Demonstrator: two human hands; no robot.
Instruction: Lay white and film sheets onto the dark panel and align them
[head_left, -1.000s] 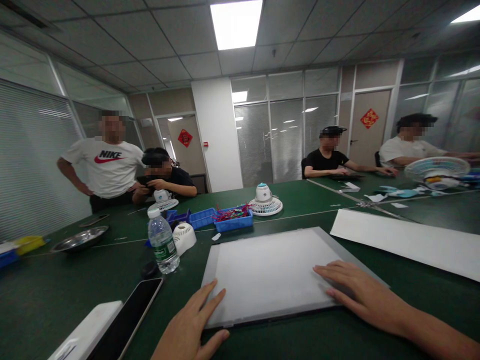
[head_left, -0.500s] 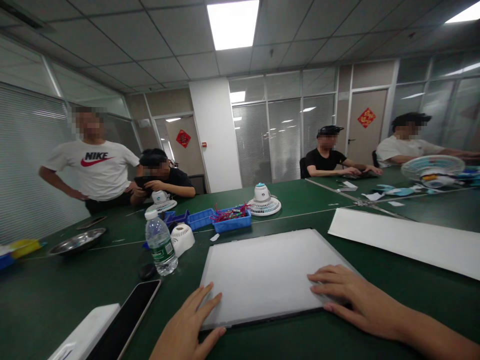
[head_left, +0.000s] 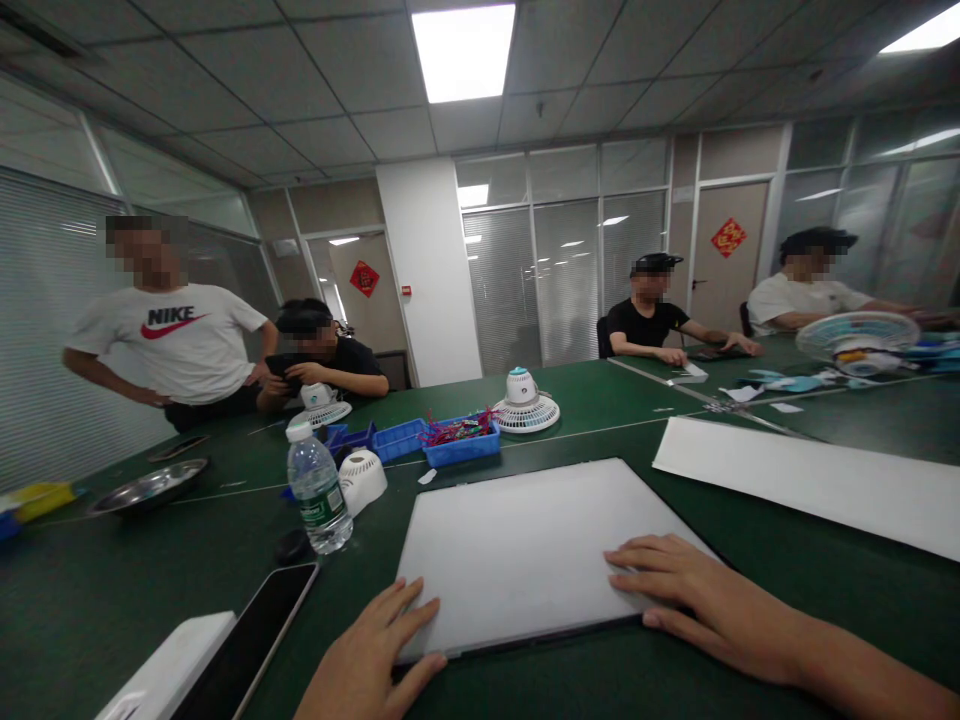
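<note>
A flat white rectangular panel with a thin dark edge lies on the green table in front of me. My left hand rests at its near left corner, fingers apart, fingertips on the white surface and thumb by the front edge. Across the right side of the panel lies my right hand, fingers stretched out over the surface and thumb near the front edge. Neither hand is closed around anything.
Left of the panel are a water bottle, a phone, a white box and a white vented housing. Behind stand a blue bin of wires and a fan part. A long white board lies right. Several people are around the table.
Both hands stay on the panel; my right hand has shifted slightly left. The standing person at left leans further left. The seated person in black has moved a hand toward a white piece.
</note>
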